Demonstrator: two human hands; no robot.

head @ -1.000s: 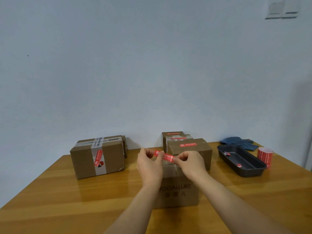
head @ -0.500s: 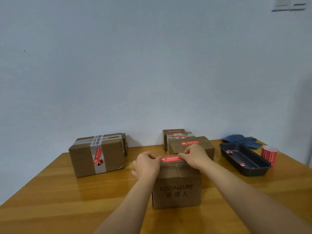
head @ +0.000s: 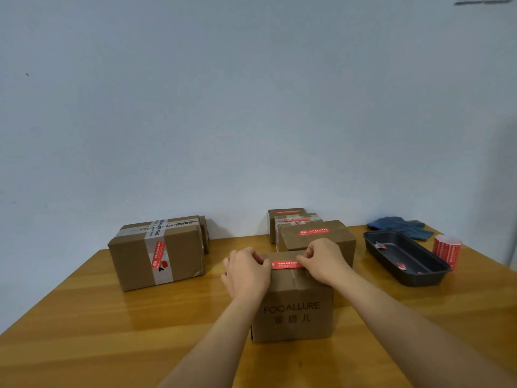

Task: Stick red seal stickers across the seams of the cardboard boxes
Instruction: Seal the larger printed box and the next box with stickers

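Note:
A brown cardboard box printed FOCALLURE stands in front of me on the wooden table. A red seal sticker lies flat along its top, near the front edge. My left hand holds the sticker's left end with curled fingers. My right hand holds the right end the same way. The sticker's two ends are hidden under my fingers.
A larger taped box with a red sticker stands at the left. Three stickered boxes are lined up behind the near one. At the right are a black tray, a roll of red stickers and blue gloves.
Both hands have lowered the sticker from the air above the box onto its top. It now lies flat, with the hands spread to its ends.

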